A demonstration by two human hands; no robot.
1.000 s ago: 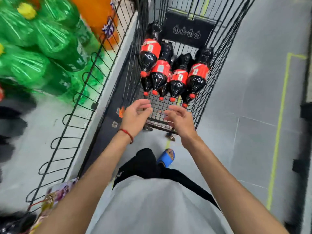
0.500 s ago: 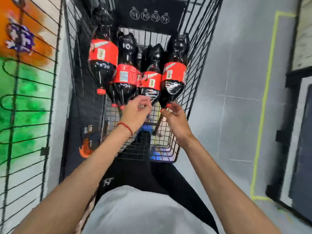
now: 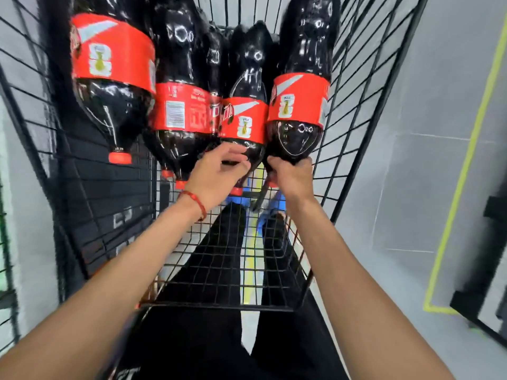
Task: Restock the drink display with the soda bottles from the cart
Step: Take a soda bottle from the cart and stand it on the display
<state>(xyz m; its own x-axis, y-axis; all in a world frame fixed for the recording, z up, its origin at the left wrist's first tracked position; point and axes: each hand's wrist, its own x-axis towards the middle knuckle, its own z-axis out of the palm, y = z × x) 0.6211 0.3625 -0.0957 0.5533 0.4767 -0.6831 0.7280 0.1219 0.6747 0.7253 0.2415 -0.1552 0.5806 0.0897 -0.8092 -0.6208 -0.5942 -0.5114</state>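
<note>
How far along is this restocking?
Done: nothing visible; the display is out of view. In hand: the right grip holds the neck of the rightmost cola bottle; the left grip curls round the neighbouring cola bottle. Left: those, plus the leftmost cola bottle and the second cola bottle, all lying in the wire cart.

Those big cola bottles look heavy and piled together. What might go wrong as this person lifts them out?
1. The left hand and right hand hold only the narrow necks of the middle bottle and rightmost bottle; heavy, glossy bottles might slip from so small a grip.
2. The bottles lie packed against each other, so pulling two out might send the barcode bottle rolling across the cart.
</note>
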